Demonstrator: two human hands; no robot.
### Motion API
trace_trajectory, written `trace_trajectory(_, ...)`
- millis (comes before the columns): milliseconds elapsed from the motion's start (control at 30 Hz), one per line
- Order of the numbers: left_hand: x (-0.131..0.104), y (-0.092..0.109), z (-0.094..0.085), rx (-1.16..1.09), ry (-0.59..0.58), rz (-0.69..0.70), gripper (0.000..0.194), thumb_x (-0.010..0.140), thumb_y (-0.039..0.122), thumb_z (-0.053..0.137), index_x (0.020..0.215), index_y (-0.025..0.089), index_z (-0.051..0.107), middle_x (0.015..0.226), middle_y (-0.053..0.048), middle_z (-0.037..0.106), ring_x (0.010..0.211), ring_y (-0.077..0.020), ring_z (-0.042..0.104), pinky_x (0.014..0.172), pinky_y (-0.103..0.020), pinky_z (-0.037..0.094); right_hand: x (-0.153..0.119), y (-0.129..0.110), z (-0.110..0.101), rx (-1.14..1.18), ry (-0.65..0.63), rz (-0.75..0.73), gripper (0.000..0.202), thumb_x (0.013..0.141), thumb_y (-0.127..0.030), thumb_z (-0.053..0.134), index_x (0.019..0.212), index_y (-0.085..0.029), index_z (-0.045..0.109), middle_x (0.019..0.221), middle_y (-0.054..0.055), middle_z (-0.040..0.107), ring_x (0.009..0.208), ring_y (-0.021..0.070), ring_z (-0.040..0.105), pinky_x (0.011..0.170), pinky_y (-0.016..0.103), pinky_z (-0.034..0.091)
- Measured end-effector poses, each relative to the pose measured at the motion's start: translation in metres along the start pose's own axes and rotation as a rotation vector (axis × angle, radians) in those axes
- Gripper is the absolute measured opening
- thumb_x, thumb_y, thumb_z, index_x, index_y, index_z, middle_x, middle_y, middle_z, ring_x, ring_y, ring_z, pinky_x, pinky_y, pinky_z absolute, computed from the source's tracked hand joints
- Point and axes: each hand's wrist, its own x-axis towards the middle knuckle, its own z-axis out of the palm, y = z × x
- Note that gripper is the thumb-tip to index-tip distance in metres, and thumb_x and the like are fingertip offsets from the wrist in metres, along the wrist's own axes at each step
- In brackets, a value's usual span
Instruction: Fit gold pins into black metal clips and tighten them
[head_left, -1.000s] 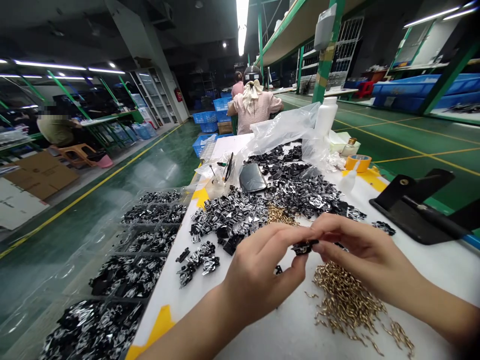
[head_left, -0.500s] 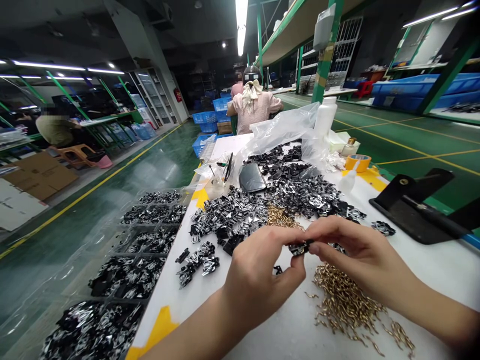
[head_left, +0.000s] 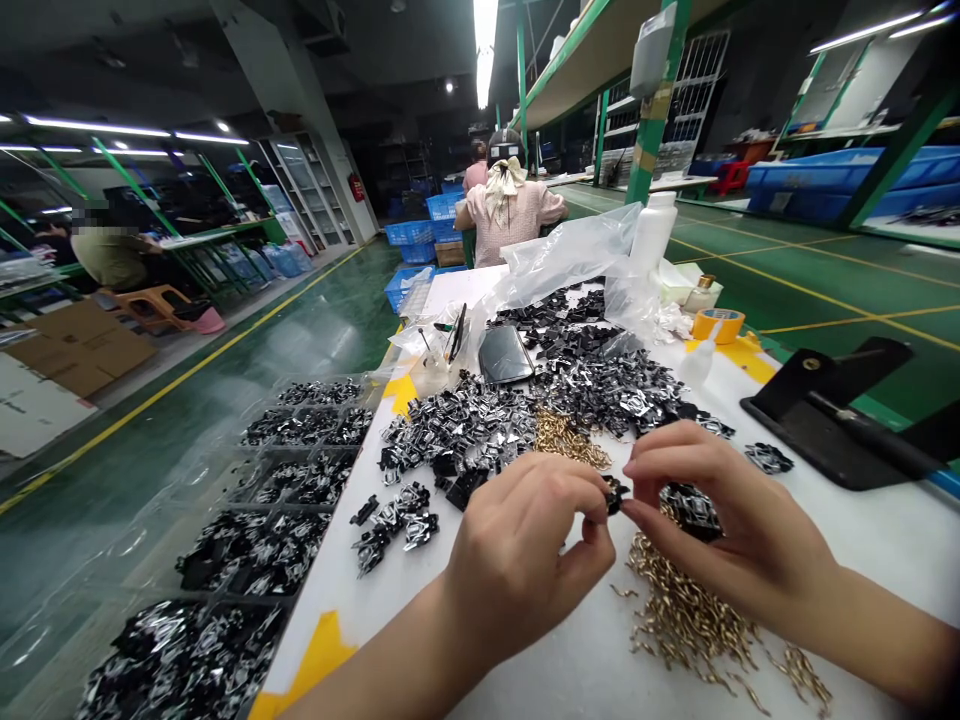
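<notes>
My left hand (head_left: 529,550) pinches a small black part (head_left: 615,494) between thumb and bent forefinger, over the white tabletop (head_left: 420,610). Close at its right side is my right hand (head_left: 731,530), thumb and fingers parted around the part's right end; the thumb tip reaches its edge. Beneath the right palm more black and silver parts (head_left: 691,510) show. A pile of small brass pieces (head_left: 690,610) lies under and in front of the right hand. Behind the hands are a smaller brass heap (head_left: 566,438) and a wide spread of black and silver parts (head_left: 465,425).
A divided clear tray (head_left: 262,510) of black parts stands left of the table. Further back are a dark flat device (head_left: 505,355), plastic bags, a white bottle (head_left: 654,235) and orange tape (head_left: 718,325). A black metal fixture (head_left: 832,420) stands right. A person (head_left: 510,210) sits ahead.
The right thumb and fingers have spread apart from their pinch on the part. The left fingers have curled further around it, and the part has turned and shifted slightly right.
</notes>
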Motion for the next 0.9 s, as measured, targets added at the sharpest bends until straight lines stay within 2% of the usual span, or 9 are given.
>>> trace_trajectory(133, 0.001, 0.003, -0.002, 0.018, 0.034, 0.047, 0.027, 0.07, -0.001, 0.057, 0.079, 0.021, 0.045, 0.081, -0.003, 0.066, 0.081, -0.0145, 0.064, 0.075, -0.03, 0.055, -0.002, 0.0, -0.001, 0.005, 0.04, -0.026, 0.032, 0.079, -0.006, 0.053, 0.105, -0.024, 0.046, 0.088, 0.004, 0.053, 0.076, 0.0159, 0.056, 0.063, 0.031, 0.05)
trace_trajectory(333, -0.003, 0.002, -0.01, 0.027, -0.038, 0.189, 0.03, 0.066, 0.0, 0.064, 0.083, 0.019, 0.049, 0.089, -0.005, 0.069, 0.095, -0.0162, 0.062, 0.084, -0.03, 0.054, -0.001, -0.007, -0.004, -0.058, 0.005, -0.163, 0.039, 0.077, -0.002, 0.052, 0.109, -0.023, 0.044, 0.086, 0.004, 0.057, 0.075, 0.0155, 0.059, 0.061, 0.028, 0.051)
trace_trajectory(600, -0.007, 0.001, -0.013, 0.008, -0.085, 0.187, 0.03, 0.065, -0.001, 0.063, 0.084, 0.018, 0.05, 0.093, -0.006, 0.068, 0.101, -0.0179, 0.059, 0.088, -0.031, 0.051, -0.001, -0.006, -0.006, -0.075, -0.034, -0.233, 0.042, 0.074, 0.0, 0.052, 0.11, -0.021, 0.042, 0.088, 0.005, 0.056, 0.077, 0.0163, 0.059, 0.062, 0.028, 0.051)
trace_trajectory(700, -0.003, -0.001, -0.009, 0.015, -0.047, 0.156, 0.029, 0.067, -0.003, 0.06, 0.082, 0.019, 0.047, 0.088, -0.005, 0.066, 0.093, -0.0164, 0.061, 0.083, -0.03, 0.052, -0.003, -0.001, -0.007, -0.049, -0.033, -0.249, 0.047, 0.073, 0.004, 0.046, 0.112, -0.021, 0.041, 0.09, 0.005, 0.056, 0.076, 0.0161, 0.058, 0.061, 0.029, 0.05)
trace_trajectory(767, 0.001, -0.003, -0.006, 0.006, 0.001, 0.087, 0.027, 0.069, -0.003, 0.056, 0.079, 0.02, 0.045, 0.083, -0.004, 0.064, 0.087, -0.0148, 0.061, 0.079, -0.029, 0.052, -0.002, 0.004, -0.006, -0.042, -0.003, -0.261, 0.047, 0.072, 0.005, 0.041, 0.112, -0.02, 0.041, 0.088, 0.005, 0.055, 0.073, 0.0151, 0.056, 0.058, 0.029, 0.049)
trace_trajectory(900, 0.005, -0.007, -0.005, 0.034, 0.042, -0.063, 0.022, 0.074, 0.001, 0.05, 0.077, 0.021, 0.041, 0.083, -0.004, 0.061, 0.082, -0.0149, 0.06, 0.075, -0.029, 0.05, 0.012, 0.013, -0.012, -0.235, 0.112, -0.318, 0.04, 0.075, 0.0, 0.039, 0.11, -0.02, 0.038, 0.086, 0.005, 0.053, 0.073, 0.0145, 0.054, 0.056, 0.028, 0.048)
